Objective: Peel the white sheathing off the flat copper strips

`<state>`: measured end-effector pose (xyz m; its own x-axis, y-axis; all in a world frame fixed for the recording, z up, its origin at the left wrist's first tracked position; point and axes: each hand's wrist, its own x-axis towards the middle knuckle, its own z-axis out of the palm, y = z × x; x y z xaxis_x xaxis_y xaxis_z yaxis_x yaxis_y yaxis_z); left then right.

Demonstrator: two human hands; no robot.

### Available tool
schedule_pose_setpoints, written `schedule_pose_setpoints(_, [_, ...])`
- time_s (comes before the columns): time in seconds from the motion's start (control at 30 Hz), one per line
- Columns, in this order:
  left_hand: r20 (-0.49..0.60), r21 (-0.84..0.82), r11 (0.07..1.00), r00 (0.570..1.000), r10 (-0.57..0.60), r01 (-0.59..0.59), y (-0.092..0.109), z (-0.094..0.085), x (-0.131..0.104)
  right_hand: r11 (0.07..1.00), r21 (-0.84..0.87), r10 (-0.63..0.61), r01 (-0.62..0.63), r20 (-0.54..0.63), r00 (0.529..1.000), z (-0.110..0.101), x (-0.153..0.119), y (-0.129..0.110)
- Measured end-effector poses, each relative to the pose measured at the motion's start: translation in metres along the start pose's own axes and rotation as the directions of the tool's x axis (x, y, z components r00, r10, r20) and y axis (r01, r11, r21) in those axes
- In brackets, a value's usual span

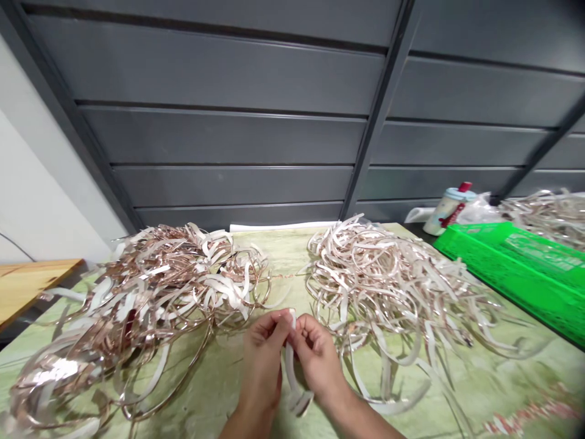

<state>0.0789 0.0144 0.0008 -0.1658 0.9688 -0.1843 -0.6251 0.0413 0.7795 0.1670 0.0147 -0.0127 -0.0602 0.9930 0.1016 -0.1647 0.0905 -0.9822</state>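
Observation:
Between my two hands hangs a pale whitish strip [291, 369], its lower end curling toward the table. My left hand [265, 347] pinches the strip's top end between thumb and fingers. Right beside it, my right hand [315, 350] has thumb and fingertips closed on the same strip. To the left lies a tangled heap of shiny rose-gold and white strips [169, 274]. Another heap of curled, paler strips [365, 268] spreads to the right, some ends reaching close to my right hand.
A green plastic crate [516, 262] stands on the right, with a lidded cup [450, 210] behind it. More strips [548, 210] are piled at the far right. Grey panelling [237, 134] rises behind the green-patterned table [278, 244]. A wooden surface [31, 280] is at the left.

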Motion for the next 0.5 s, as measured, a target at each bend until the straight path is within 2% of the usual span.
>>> schedule_pose_setpoints(0.23, [-0.038,0.105,0.994,0.998,0.042,-0.037,-0.0004,-0.0005,-0.0016,0.999,-0.03,-0.011,0.012,0.018,1.0,0.0041,-0.0039,-0.0069])
schedule_pose_setpoints(0.43, [-0.056,0.06,0.998,0.998,0.007,-0.004,-0.0001,0.0009,-0.003,0.998,-0.061,-0.019,0.02,0.011,1.0,0.0056,-0.0058,-0.0067])
schedule_pose_setpoints(0.5, [-0.028,0.04,0.999,1.0,0.006,-0.005,-0.0012,-0.0008,-0.0021,0.999,-0.052,0.002,-0.002,0.001,1.0,0.0039,-0.0042,-0.0053])
